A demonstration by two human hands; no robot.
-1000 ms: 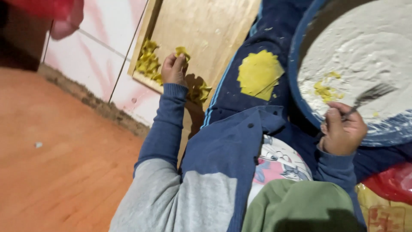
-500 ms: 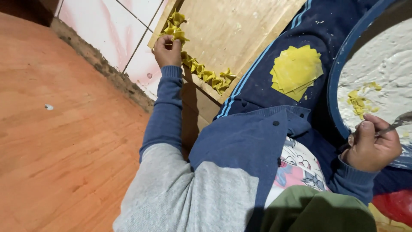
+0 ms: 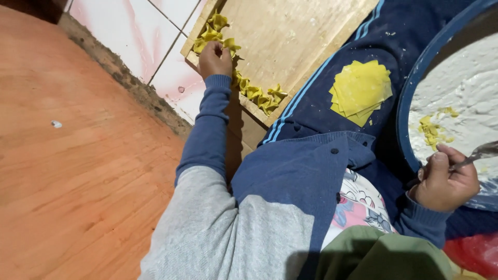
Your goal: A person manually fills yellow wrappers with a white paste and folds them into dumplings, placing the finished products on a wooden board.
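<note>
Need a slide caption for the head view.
Left hand sets folded yellow dumplings on wooden board; right hand holds metal spoon.

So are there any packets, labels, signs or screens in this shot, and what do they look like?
No labels, signs or screens show.
Red bag or packet: bottom right corner, below the right hand; glossy red, mostly cut off, so its kind is unclear.
Printed cloth: on the person's lap; white with pink and blue drawings, not a package.
</note>
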